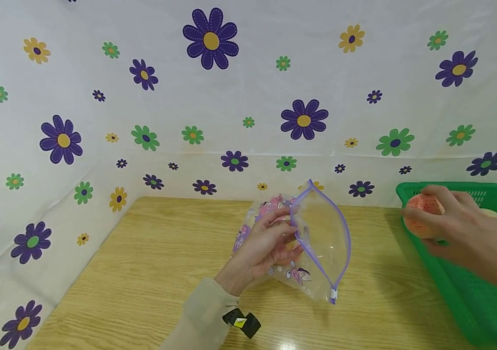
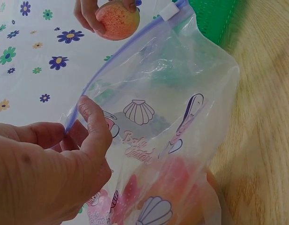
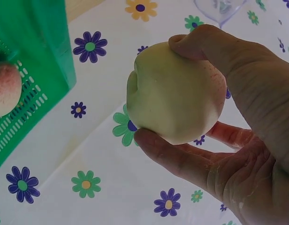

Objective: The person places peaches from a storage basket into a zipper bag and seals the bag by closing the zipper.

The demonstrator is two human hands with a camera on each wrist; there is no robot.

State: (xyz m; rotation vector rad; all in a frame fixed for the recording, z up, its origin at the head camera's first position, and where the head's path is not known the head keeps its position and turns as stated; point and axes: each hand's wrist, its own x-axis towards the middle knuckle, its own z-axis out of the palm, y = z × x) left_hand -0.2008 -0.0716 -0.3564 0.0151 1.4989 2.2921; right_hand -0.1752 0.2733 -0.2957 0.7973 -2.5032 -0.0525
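My left hand (image 1: 266,245) pinches the purple zip rim of a clear, printed slider bag (image 1: 314,279). The bag's mouth gapes toward the right, its white slider (image 1: 334,293) at the low end. Through the plastic, a pinkish-orange peach (image 2: 179,187) shows low in the bag in the left wrist view. My right hand (image 1: 463,223) grips another peach (image 3: 177,93) between thumb and fingers, above the near-left rim of the green basket and to the right of the bag. That peach is pale green-cream on one side and speckled red on the other.
The green plastic basket (image 1: 454,291) stands at the right of the wooden table (image 1: 165,272). Another peach (image 3: 6,89) lies inside it. A white flower-printed sheet (image 1: 248,82) hangs behind and along the left of the table.
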